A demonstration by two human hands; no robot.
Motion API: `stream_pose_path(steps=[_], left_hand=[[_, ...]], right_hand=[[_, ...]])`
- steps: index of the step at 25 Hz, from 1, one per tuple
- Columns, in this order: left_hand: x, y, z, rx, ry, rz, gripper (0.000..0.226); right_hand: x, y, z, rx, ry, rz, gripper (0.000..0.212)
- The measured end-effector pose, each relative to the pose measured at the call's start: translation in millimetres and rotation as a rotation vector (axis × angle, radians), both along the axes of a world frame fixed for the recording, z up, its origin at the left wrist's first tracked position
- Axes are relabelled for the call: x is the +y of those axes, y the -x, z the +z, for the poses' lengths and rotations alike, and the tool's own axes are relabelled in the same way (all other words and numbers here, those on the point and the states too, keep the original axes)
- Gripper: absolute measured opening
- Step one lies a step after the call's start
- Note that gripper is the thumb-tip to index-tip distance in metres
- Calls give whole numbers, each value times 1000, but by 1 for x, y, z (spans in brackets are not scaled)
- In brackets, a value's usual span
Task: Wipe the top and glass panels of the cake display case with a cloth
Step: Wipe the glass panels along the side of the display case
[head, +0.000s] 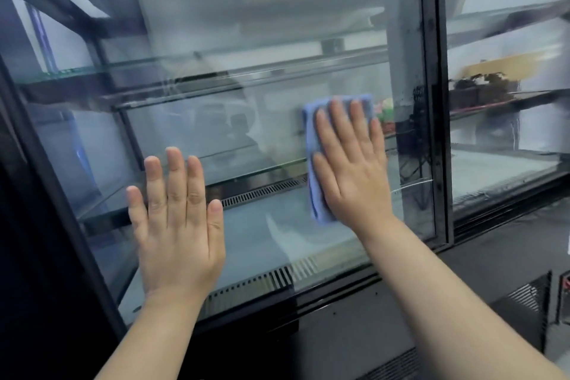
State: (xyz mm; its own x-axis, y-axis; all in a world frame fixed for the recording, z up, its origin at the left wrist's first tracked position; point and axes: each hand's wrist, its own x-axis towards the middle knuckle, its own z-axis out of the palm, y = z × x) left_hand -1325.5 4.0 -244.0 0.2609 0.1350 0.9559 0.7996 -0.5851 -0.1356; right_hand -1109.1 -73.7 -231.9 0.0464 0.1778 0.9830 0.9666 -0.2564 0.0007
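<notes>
The cake display case fills the view, with a large front glass panel (246, 120) in a black frame. My right hand (351, 163) lies flat, fingers spread, pressing a folded blue cloth (313, 170) against the glass at centre right. The cloth shows along the left side of the hand and above the fingertips. My left hand (177, 222) rests flat on the glass lower left, fingers apart, with nothing in it.
A black vertical frame post (435, 95) separates this panel from a second glass panel (505, 139) on the right. Glass shelves (216, 77) and vent grilles (262, 193) show inside. A dark cake (481, 86) sits behind the right panel. The black base with a vent (524, 299) runs below.
</notes>
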Motion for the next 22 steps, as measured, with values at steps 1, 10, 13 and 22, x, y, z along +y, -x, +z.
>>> stream_pose_path(steps=[1,10,13,22], left_hand=[[0,1,-1,2,6,-1,58],[-6,7,-3,-31,13,-63,57],[-12,-4,-36,-3,-12,-80,57],[-3,-11,-61,33,-31,13,56]], right_hand=[[5,15,13,169,-79,-4,54],[3,12,-47,144,-51,0,52],[18,55,-67,89,-18,87,53],[13,33,-56,143,-73,102,56]])
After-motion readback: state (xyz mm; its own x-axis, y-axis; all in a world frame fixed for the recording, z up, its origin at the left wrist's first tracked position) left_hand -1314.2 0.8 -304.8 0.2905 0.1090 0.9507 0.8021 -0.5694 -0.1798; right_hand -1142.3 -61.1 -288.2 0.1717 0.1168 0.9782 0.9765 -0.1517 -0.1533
